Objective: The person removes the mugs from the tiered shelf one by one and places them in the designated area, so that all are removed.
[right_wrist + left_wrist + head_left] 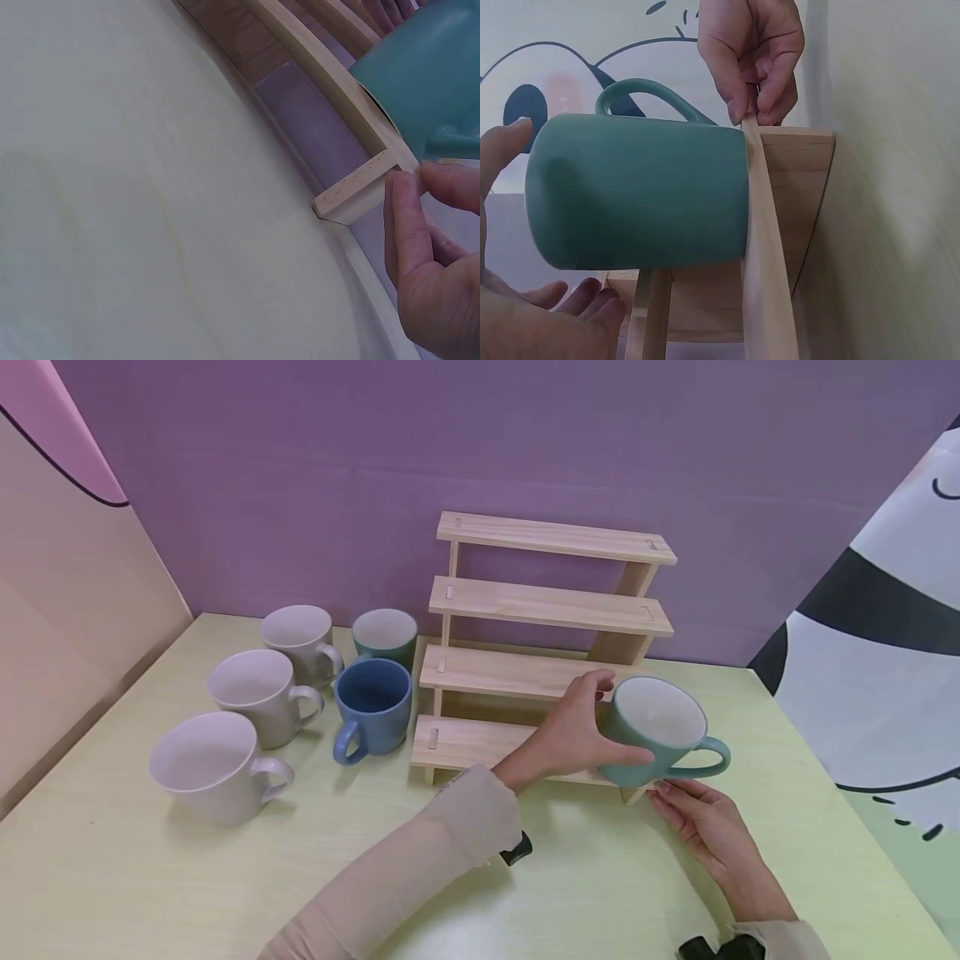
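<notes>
A green mug [651, 727] with a pale inside sits at the right end of the lowest step of the wooden display shelf [480, 745], its handle pointing right. My left hand [577, 727] is spread around the mug's left side, thumb in front and fingers behind. In the left wrist view, gaps show between that hand's fingers [592, 307] and the mug. My right hand [708, 831] pinches the right end of the lowest board between thumb and fingers, just below the mug's handle, as the right wrist view also shows.
Left of the shelf stand a blue mug [373, 706], a darker green mug [385, 635] and three whitish mugs, one being the front mug [213, 768]. The shelf's upper steps [551, 602] rise toward the purple wall [480, 435] behind the table [300, 877].
</notes>
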{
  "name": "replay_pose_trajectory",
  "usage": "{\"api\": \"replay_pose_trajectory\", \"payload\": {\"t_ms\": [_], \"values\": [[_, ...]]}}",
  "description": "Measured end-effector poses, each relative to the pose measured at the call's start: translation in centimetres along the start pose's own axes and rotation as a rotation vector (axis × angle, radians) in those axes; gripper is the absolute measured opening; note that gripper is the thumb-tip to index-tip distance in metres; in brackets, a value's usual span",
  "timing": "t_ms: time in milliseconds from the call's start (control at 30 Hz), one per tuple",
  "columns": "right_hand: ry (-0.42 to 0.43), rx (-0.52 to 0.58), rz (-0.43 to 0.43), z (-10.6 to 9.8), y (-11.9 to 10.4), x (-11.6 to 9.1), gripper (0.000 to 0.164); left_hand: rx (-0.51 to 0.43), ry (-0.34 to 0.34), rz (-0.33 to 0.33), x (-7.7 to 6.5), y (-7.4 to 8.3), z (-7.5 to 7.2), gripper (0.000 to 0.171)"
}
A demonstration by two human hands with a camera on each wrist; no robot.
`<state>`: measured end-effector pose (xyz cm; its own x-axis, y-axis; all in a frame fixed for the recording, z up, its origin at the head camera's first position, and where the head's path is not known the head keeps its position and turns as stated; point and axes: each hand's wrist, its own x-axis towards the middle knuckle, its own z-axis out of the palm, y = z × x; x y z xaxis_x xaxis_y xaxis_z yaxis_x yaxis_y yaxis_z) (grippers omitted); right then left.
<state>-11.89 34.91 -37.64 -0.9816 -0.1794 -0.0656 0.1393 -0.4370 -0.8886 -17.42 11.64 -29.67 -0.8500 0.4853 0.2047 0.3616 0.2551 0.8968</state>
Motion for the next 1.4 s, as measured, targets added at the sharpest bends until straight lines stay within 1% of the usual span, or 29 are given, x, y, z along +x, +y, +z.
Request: {"api": "replay_pose_trajectory", "payload": {"t_ms": [167,267,500,633,800,1100,1400], "values": [[0.005,-0.017,0.002,0.1,0.0,0.0,0.034,-0.018,0.004,0.033,0.2,-0.2,0.5,0.093],[0.007,-0.02,0.005,0.1,-0.1,0.0,0.034,-0.027,0.009,0.041,0.4,-0.3,0.8,0.092],[0.017,-0.031,0.01,0.2,-0.2,-0.1,0.033,-0.043,0.013,0.024,0.7,-0.4,1.3,0.091],[0.008,-0.027,0.007,0.3,-0.1,-0.1,0.032,-0.043,0.019,0.013,0.8,-0.4,1.4,0.091],[0.0,-0.01,-0.001,0.2,0.0,0.0,0.031,-0.049,0.02,0.019,1.2,-0.4,1.8,0.09],[0.005,-0.018,-0.007,0.2,0.0,-0.1,0.03,-0.131,0.011,0.039,1.5,-0.4,2.3,0.088],[-0.005,-0.009,-0.014,0.3,0.1,-0.1,0.03,-0.161,0.023,0.036,1.6,-0.6,2.6,0.087]]}}
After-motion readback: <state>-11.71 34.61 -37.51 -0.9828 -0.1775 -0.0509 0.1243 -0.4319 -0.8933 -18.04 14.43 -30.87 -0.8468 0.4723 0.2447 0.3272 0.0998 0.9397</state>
